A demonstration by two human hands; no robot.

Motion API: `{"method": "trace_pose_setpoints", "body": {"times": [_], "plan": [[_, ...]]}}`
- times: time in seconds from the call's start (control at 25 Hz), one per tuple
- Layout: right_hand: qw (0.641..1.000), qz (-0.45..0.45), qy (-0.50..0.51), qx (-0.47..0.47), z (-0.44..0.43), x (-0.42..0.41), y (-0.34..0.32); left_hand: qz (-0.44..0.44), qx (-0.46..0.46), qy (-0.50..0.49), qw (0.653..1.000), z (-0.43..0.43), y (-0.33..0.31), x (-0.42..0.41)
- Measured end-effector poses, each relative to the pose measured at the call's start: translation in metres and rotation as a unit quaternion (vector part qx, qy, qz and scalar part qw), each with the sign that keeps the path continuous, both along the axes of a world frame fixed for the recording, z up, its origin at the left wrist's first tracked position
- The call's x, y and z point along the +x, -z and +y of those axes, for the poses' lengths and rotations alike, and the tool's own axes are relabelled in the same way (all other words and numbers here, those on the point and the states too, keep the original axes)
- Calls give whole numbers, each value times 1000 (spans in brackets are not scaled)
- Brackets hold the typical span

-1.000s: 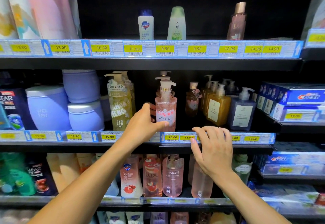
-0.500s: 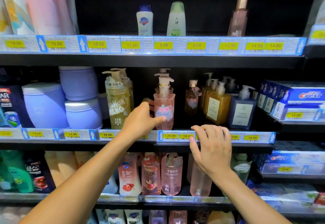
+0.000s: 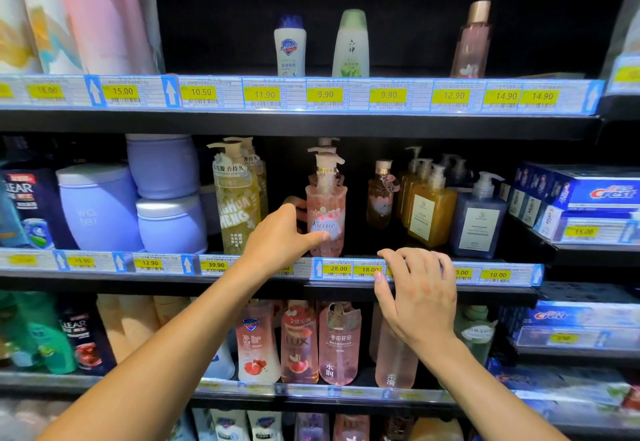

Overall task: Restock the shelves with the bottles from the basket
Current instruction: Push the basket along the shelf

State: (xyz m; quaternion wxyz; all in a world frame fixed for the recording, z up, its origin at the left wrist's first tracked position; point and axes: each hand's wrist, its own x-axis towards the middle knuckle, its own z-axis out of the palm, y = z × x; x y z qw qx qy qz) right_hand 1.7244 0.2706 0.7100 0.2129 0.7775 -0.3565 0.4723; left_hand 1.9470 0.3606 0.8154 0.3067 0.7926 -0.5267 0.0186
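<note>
While left hand (image 3: pixel 284 238) has its grip round the pink bottle (image 3: pixel 327 212), upright at the middle shelf (image 3: pixel 104 282) front, right hand (image 3: pixel 419 297) rests slack on that shelf's edge; placing step, likely release next.

The translucent pink plastic pump bottle (image 3: pixel 326 219) at the middle shelf's front edge is glossy and smooth. The rounded lavender plastic tubs (image 3: pixel 100 208) look matt. The black shelves (image 3: pixel 311 124) look like matt painted metal, fronted by glossy clear plastic price strips (image 3: pixel 346 94) over paper labels. The blue toothpaste cartons (image 3: pixel 588 195) are glossy card.
</note>
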Motion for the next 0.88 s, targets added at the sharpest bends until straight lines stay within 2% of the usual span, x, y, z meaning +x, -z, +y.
{"method": "trace_pose_setpoints", "body": {"times": [0.2,0.4,0.52,0.68,0.88], "plan": [[1000,13,6,20,7,1,-3,-19,-44,48,998,19,12,8],[997,24,-34,67,35,15,-15,-226,-120,95,962,64,45,15],[990,30,-109,80,78,52,-10,-251,-127,87,956,107,72,35],[969,66,-198,129,145,110,24,-232,-63,32,970,190,124,70],[922,174,-245,245,247,186,97,-176,84,-69,978,332,217,119]]}}
